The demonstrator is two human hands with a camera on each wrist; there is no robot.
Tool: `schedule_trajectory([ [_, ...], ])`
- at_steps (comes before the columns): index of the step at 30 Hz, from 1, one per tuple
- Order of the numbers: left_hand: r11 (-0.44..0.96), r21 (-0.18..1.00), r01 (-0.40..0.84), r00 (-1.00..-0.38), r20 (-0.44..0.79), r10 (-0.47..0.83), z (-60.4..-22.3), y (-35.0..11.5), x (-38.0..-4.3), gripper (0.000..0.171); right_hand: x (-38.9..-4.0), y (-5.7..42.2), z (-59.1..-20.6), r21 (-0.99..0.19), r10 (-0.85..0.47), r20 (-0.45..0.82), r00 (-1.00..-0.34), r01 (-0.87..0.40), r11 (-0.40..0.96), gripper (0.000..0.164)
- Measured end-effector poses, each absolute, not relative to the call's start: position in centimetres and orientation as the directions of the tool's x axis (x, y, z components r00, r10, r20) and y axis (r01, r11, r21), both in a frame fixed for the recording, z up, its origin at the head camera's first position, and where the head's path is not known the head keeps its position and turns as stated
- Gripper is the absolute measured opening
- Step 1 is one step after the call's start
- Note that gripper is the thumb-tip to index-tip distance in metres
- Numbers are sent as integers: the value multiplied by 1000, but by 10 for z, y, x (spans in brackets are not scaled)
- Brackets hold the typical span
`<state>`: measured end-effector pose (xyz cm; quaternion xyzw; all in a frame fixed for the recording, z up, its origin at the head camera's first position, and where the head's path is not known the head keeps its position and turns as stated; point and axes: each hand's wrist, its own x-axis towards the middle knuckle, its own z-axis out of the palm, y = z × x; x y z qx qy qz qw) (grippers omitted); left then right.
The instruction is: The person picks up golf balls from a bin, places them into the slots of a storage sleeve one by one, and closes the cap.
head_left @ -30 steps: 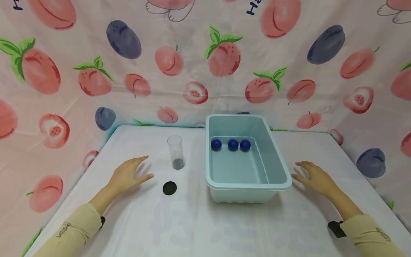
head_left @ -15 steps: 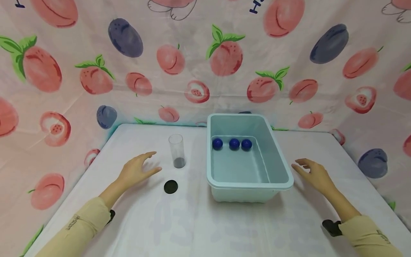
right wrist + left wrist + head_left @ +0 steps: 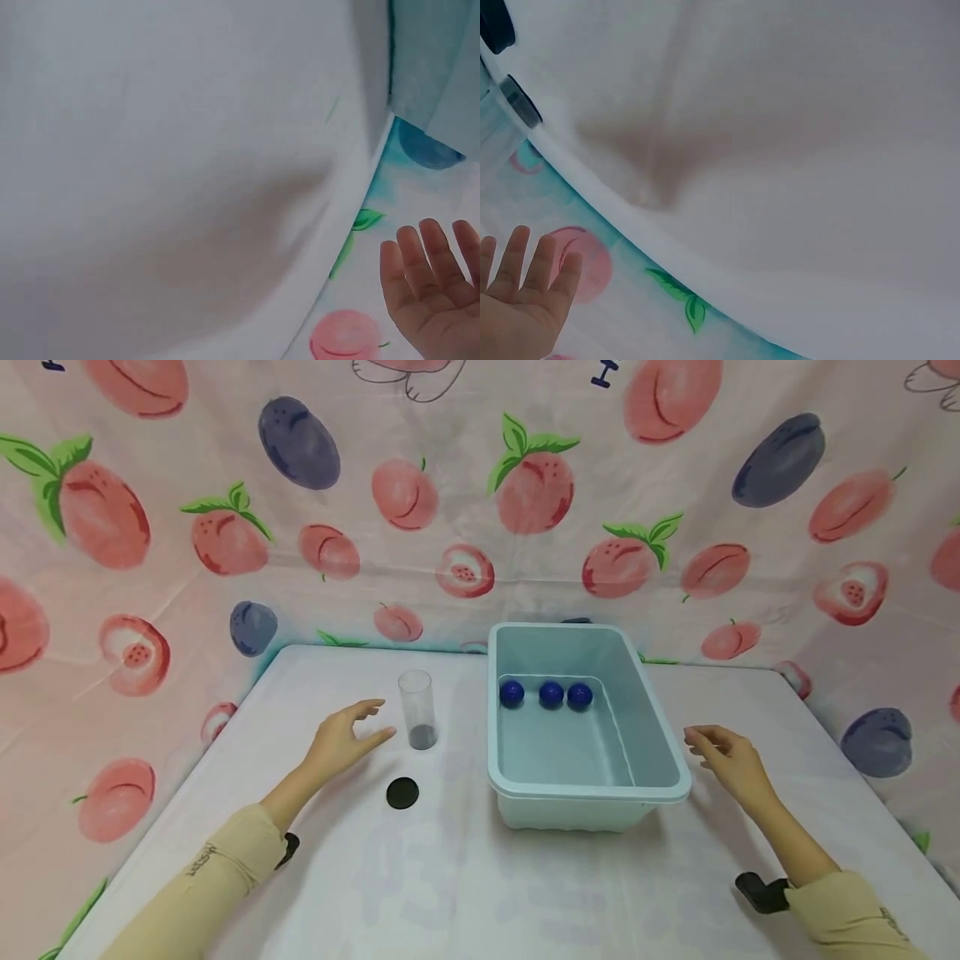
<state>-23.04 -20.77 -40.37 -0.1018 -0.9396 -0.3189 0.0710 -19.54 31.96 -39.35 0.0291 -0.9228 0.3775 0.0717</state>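
My left hand hovers just left of an upright clear cylinder with a dark base, thumb and fingers spread apart and nothing between them. A flat black disc lies on the table in front of the cylinder. In the left wrist view, the cylinder shows at the left edge, above the fingers. My right hand is held off the right side of a light blue plastic tub, its fingers loosely bent and holding nothing. Inside the tub, 3 dark blue balls sit in a row toward the back.
A white cloth covers the table. Behind it and at both sides hangs a fruit-patterned curtain. The tub's raised walls stand between the right hand and the balls.
My left hand has moved right and a little forward, closer to the cylinder. The right hand's fingers have drawn nearer together beside the tub. The head view has shifted slightly.
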Motion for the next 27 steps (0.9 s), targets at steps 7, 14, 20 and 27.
schedule_trajectory([
  [7, 720, 663, 205, -977, 178, 115, -401, -197, -239, 60, -195, 318, -384, -875, -45, 16, -999, -36, 482, 42],
  [14, 615, 757, 220, -975, 196, 108, -397, -186, -248, 59, -194, 319, -379, -982, -92, -52, -994, 34, 183, 13],
  [20, 556, 804, 212, -977, 174, 121, -393, -178, -255, 66, -197, 319, -376, -996, -107, -69, -992, 64, 56, 13],
  [27, 495, 841, 216, -975, 163, 149, -392, -168, -261, 70, -197, 316, -374, -997, -107, -61, -992, 65, -37, 15],
])
